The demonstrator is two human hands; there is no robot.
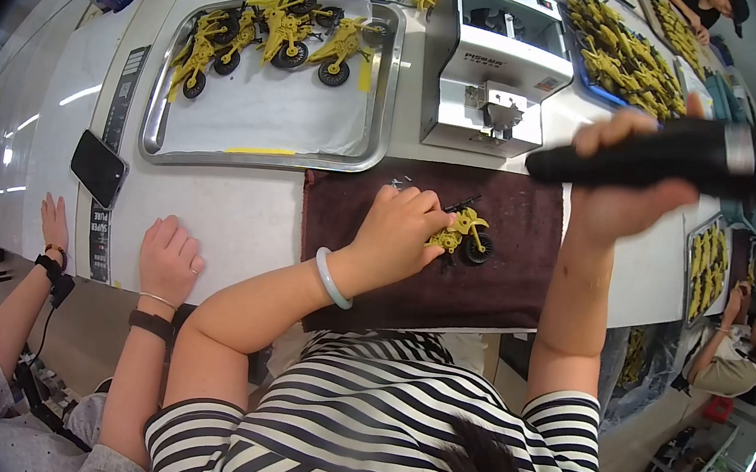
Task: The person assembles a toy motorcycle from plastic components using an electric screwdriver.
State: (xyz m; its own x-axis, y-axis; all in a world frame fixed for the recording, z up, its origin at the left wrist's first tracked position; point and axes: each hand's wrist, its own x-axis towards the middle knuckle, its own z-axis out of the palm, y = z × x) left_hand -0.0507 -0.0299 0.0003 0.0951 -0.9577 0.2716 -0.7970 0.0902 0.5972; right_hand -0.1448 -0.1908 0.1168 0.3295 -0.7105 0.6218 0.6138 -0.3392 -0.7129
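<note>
A small yellow toy motorcycle [461,235] with black wheels rests on a dark brown cloth [390,291]. Wrapped round its left end is my left hand [403,232], closed on it, so that part is hidden. My right hand [632,180] is raised to the right of the cloth and grips a black electric screwdriver [674,160], held roughly level with its narrow end towards the left. Motion blurs that hand a little. Behind the cloth stands a silver and black screw feeder [498,69], close to the tip of the screwdriver. Small bits of metal [402,182] lie beside my left hand.
A metal tray [152,141] with several toy motorcycles [286,30] stands at the back left. More yellow parts fill a blue tray [616,52] beyond the feeder. A co-worker's hands [170,257] rest at the left edge, near a phone [99,169]. Another person [746,336] sits far right.
</note>
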